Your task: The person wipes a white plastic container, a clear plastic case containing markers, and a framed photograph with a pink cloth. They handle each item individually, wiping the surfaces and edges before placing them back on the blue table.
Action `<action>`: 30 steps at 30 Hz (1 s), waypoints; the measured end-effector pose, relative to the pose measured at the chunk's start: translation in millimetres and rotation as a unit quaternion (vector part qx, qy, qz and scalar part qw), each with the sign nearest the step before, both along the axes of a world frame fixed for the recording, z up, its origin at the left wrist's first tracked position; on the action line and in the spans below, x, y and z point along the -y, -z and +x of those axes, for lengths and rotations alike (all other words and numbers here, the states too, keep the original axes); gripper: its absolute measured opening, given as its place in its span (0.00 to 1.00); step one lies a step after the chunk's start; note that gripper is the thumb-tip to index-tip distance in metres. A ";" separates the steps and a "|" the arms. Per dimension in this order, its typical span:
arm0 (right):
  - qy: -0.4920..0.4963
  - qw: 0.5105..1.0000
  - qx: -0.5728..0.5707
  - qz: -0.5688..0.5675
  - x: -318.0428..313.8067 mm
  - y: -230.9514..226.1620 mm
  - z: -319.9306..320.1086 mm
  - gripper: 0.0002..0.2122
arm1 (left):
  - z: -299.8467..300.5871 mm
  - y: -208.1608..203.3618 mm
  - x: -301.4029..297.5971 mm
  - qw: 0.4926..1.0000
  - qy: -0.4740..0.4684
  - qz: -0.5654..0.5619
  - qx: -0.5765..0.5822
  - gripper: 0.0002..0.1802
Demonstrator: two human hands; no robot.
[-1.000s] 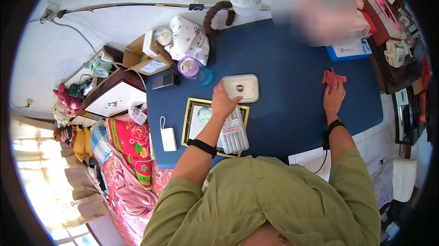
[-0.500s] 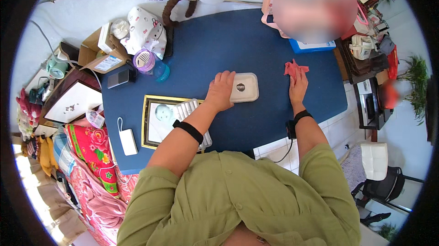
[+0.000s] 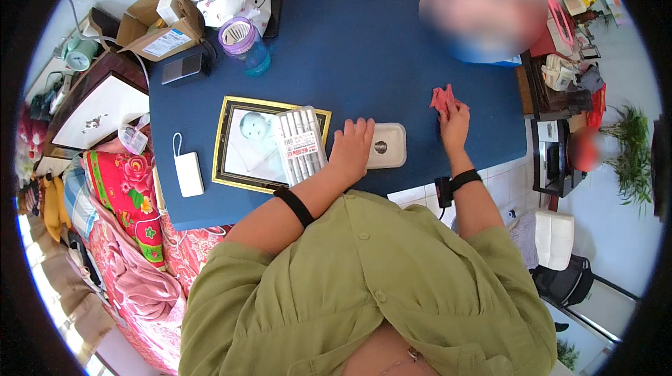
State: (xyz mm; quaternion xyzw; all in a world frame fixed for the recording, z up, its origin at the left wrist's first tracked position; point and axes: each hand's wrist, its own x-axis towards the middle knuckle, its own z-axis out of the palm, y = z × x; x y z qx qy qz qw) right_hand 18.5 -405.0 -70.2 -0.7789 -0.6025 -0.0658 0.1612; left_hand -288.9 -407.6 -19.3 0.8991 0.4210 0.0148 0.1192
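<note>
A white rounded-rectangular box [image 3: 393, 146] with a dark round mark lies on the blue tabletop in front of me. My left hand [image 3: 352, 150] rests flat at its left end, fingers stretched out and touching or overlapping that edge. To the right, my right hand [image 3: 455, 124] pinches the near end of a crumpled red cloth [image 3: 441, 97] against the table. Left of the box, a clear case of markers [image 3: 299, 142] lies across a gold-rimmed picture frame [image 3: 219, 144] holding a baby photo.
A white power bank [image 3: 189, 174] with a loop lies near the left edge. Farther back stand a purple-lidded blue bottle [image 3: 255, 60], a dark grey device [image 3: 184, 69] and an open cardboard box [image 3: 183, 30]. A blue-based object [image 3: 483, 54], largely blurred, stands at the back right.
My view has shifted, so the tabletop shows differently. The fingers of my right hand, earlier laid over the red cloth, have drawn together on it. My left hand stays by the white box.
</note>
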 end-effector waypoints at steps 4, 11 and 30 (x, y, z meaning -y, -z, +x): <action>-0.015 0.972 -0.234 0.034 -0.6 -41.8 -40.3 0.15 | -3.2 -4.9 1.1 0.995 -0.057 -0.057 0.053 0.61; -0.215 0.959 -0.174 0.070 23.8 -89.1 -168.1 0.13 | -22.4 21.6 3.4 0.981 -0.058 -0.038 0.181 0.60; -0.025 0.969 -0.240 0.053 26.5 -58.2 -120.3 0.09 | -24.4 18.8 -2.0 0.976 -0.053 -0.072 0.200 0.55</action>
